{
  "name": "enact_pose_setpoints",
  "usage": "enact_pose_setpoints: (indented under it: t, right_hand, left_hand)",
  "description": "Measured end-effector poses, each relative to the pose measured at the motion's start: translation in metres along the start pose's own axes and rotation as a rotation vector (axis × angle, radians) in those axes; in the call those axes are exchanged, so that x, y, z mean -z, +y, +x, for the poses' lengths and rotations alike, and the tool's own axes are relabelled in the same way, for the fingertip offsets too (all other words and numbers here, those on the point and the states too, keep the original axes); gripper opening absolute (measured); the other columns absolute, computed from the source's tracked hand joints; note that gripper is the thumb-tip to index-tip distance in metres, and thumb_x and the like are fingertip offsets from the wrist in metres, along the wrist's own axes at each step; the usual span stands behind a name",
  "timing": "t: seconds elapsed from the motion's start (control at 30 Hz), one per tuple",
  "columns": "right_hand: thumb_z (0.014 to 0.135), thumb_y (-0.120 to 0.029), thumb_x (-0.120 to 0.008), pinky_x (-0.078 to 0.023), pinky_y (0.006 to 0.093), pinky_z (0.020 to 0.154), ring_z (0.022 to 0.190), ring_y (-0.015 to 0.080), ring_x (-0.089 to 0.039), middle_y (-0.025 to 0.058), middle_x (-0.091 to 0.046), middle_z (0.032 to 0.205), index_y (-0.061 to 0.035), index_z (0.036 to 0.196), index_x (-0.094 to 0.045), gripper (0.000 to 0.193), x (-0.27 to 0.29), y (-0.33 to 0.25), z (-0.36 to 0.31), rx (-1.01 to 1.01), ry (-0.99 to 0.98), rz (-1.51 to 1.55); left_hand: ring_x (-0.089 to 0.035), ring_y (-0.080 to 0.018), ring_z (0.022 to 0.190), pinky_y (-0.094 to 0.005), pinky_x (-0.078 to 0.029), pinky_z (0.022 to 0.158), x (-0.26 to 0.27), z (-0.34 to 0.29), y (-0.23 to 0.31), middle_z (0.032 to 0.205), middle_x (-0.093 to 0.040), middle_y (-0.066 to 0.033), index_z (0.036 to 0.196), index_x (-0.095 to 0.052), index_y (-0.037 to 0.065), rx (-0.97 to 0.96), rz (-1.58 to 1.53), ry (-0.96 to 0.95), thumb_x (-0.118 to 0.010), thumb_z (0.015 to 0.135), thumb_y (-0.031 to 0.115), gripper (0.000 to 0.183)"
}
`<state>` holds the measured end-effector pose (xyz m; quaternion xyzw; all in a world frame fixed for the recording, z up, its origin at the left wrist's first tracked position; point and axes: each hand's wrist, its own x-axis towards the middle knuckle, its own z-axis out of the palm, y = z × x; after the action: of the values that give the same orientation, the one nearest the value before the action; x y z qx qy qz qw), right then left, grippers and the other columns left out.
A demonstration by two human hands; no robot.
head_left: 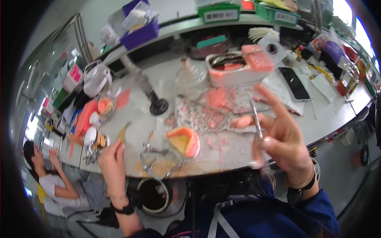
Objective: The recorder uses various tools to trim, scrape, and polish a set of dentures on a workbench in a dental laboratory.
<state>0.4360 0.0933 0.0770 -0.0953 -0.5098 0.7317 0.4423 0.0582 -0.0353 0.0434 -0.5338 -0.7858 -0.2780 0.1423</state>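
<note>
My right hand (283,137) grips a slim metal carving tool (255,115) between thumb and fingers, its tip pointing up and away, index finger raised. At the left, the fingers of my left hand (112,160) are pinched together at the lower end of a thin yellowish-brown strip (124,133); its kind is unclear. Between my hands a dental cast with a pink wax rim (184,141) rests on the table. Just left of it lies a metal articulator frame (152,158). Beyond the cast is a speckled sheet (194,117) with pink wax scraps on it.
A burner with a dark round base (159,107) and a glass lamp (190,77) stand farther back. Behind are a white tub with pink wax (222,73) and, to the right, a phone (294,83). Below the table edge is a bucket (154,196). Another person (59,184) sits far left.
</note>
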Motion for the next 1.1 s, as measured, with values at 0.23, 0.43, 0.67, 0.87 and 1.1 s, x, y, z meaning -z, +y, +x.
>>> enact_pose_setpoints:
  t: [0.23,0.43,0.67,0.87,1.1]
  right_hand:
    - [0.098,-0.011,-0.052,-0.053,0.0288,0.070,0.082,0.0204,-0.068,0.0248,-0.065,0.112,0.0095,0.132,-0.044,0.041,0.002,0.024,-0.005,0.037,-0.047,0.060]
    - [0.099,-0.016,-0.052,-0.050,0.0302,0.081,0.083,0.0169,-0.063,0.0201,-0.067,0.105,0.0088,0.119,-0.058,0.032,-0.012,0.035,-0.008,-0.034,0.021,0.107]
    - [0.099,-0.013,-0.052,-0.051,0.0326,0.084,0.088,0.0168,-0.063,0.0223,-0.066,0.106,0.0049,0.118,-0.055,0.026,-0.011,0.030,-0.011,-0.025,0.044,0.279]
    - [0.093,-0.005,-0.061,-0.052,0.0354,0.085,0.090,0.0205,-0.064,0.0211,-0.066,0.105,0.0027,0.103,-0.057,0.013,-0.020,0.036,-0.009,-0.019,-0.086,0.392]
    - [0.076,0.012,-0.073,-0.048,0.0522,0.098,0.111,0.0367,-0.062,0.0179,-0.067,0.100,-0.0005,0.094,-0.049,0.033,-0.045,0.027,-0.015,0.431,-0.046,-0.045]
  left_hand:
    - [-0.063,-0.0351,0.071,-0.0392,-0.050,0.070,-0.003,0.004,-0.001,0.088,-0.067,-0.0185,0.099,-0.068,-0.005,0.007,-0.041,0.058,-0.067,0.086,0.014,0.023]
    - [-0.063,-0.0405,0.075,-0.0450,-0.050,0.069,-0.024,0.036,0.006,0.084,-0.066,-0.0234,0.090,-0.067,-0.006,-0.151,0.241,0.131,-0.064,0.086,0.013,0.019]
    - [-0.067,-0.0357,0.073,-0.0428,-0.051,0.065,-0.009,0.037,0.023,0.077,-0.066,-0.0200,0.089,-0.059,-0.004,-0.069,0.323,0.237,-0.057,0.090,0.006,0.010]
    - [-0.070,-0.0206,0.074,-0.0273,-0.056,0.059,0.033,-0.029,0.128,0.096,-0.068,-0.0216,0.108,-0.044,-0.001,0.164,-1.036,0.213,-0.048,0.099,0.008,0.013]
    - [-0.067,-0.0250,0.101,-0.0345,-0.056,0.088,0.030,-0.048,0.187,0.104,-0.066,-0.0236,0.124,-0.039,-0.008,0.050,-1.544,-0.223,-0.056,0.086,-0.014,0.042]
